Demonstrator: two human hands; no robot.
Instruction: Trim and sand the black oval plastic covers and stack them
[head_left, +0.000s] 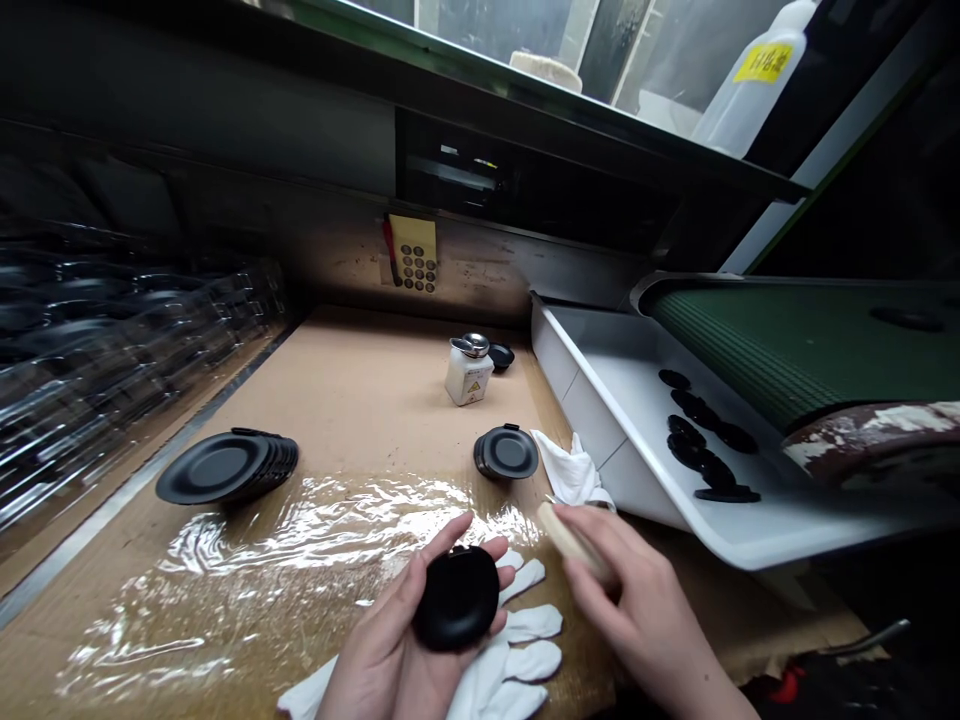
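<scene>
On the fingers and palm of my left hand (386, 635) rests a glossy black rounded cover (456, 598), with the thumb along its left edge and fingertips along its right. My right hand (637, 585) grips a cream-coloured, stick-like piece (571, 545), held apart from the cover; its lower end is hidden by the fingers. Beneath my left hand lies a white glove (534, 622). A short stack of black round parts (510, 452) stands beyond the hands, beside a crumpled white cloth (568, 468). Farther left leans a longer stack of similar black parts (219, 470).
A white pump bottle (468, 376) with a metal top stands farther back, a black dish (501, 356) behind it. At right, a white tray (622, 425) holds several black pieces below a green conveyor belt (765, 345). Clear plastic trays (135, 350) are piled at left.
</scene>
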